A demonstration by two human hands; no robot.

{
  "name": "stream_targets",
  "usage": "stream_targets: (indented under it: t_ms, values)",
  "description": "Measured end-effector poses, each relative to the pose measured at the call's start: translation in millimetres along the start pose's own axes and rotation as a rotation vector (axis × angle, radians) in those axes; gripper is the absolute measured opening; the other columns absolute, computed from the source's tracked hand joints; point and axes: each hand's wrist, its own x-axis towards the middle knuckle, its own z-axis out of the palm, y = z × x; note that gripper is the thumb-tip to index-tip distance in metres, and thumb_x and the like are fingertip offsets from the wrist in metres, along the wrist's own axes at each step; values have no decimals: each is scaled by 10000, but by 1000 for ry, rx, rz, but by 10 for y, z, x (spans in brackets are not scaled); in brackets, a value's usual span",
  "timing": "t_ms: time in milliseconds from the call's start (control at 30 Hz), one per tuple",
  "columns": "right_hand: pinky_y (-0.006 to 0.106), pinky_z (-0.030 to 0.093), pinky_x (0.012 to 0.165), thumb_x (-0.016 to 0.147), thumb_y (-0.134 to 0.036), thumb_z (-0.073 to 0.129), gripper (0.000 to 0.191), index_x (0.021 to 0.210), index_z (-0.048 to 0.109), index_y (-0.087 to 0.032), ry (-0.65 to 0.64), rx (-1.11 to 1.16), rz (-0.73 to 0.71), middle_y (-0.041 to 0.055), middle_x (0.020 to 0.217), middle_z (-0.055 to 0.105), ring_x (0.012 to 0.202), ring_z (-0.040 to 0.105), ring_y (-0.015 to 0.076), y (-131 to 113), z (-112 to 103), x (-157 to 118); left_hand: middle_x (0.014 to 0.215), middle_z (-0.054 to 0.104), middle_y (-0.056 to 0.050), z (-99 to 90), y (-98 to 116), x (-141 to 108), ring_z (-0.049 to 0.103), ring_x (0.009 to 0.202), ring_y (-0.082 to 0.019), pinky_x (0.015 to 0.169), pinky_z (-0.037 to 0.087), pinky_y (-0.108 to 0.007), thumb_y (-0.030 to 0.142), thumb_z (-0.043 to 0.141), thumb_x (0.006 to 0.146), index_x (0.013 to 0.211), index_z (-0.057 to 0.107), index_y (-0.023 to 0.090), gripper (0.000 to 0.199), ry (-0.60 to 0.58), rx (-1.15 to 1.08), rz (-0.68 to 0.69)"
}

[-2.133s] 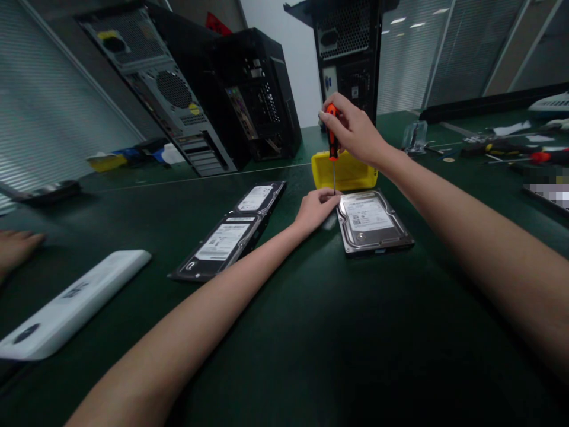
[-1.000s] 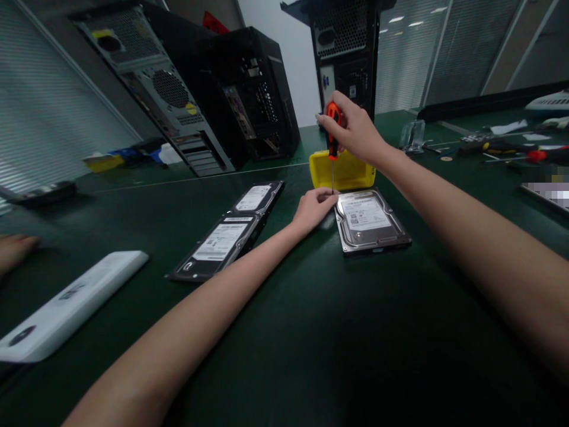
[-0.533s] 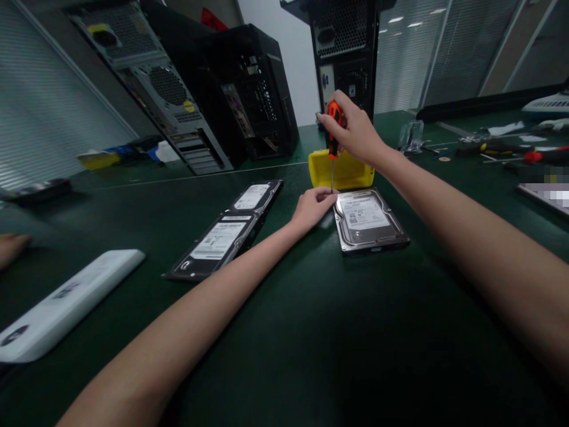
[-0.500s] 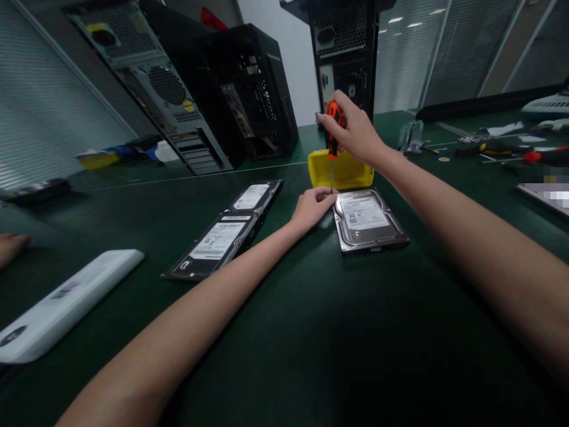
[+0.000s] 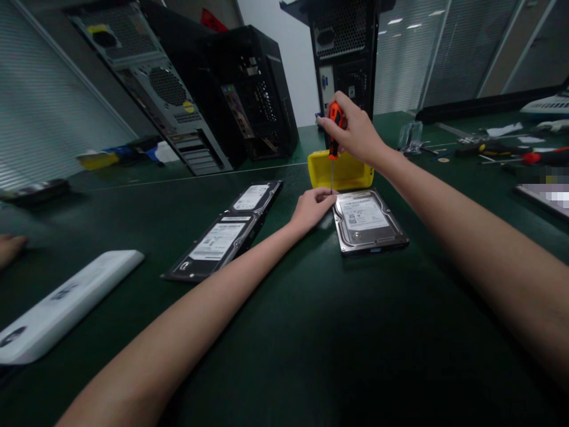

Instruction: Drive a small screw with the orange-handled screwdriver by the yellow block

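Observation:
My right hand (image 5: 353, 121) is wrapped round the orange and black handle of a screwdriver (image 5: 335, 121), held upright. Its thin shaft runs down to the far left corner of a silver hard drive (image 5: 364, 219), which lies flat with its white label up. At that same corner my left hand (image 5: 311, 207) has its fingers closed on the drive's edge, beside the screwdriver's tip. The fingers partly hide the tip, so what it sits in cannot be made out. Just behind the drive stands an open yellow box (image 5: 341, 169).
Two more hard drives (image 5: 217, 240) lie end to end left of my left forearm. A white device (image 5: 71, 302) is farther left, near another person's hand (image 5: 9, 248). Computer cases (image 5: 267, 89) stand at the back. Pliers (image 5: 493, 147) and other tools lie at the right.
Almost nothing differs. Both hands, the screwdriver and the hard drive keep their places; the other person's hand at the left edge has shifted slightly left.

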Motion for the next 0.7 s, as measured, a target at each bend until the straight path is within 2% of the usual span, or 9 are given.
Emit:
stream_targets:
  t_ms: [700]
  values:
    - [319,425,652,808,-664,349,476,962,408,-218,12,45,52,31,784,523,580,490,132,-1,10,-47,941,701,-71,0,-7,4,624,874,-175,807,448,-288,365,505,774,965,672,156,329,-1,11,-5]
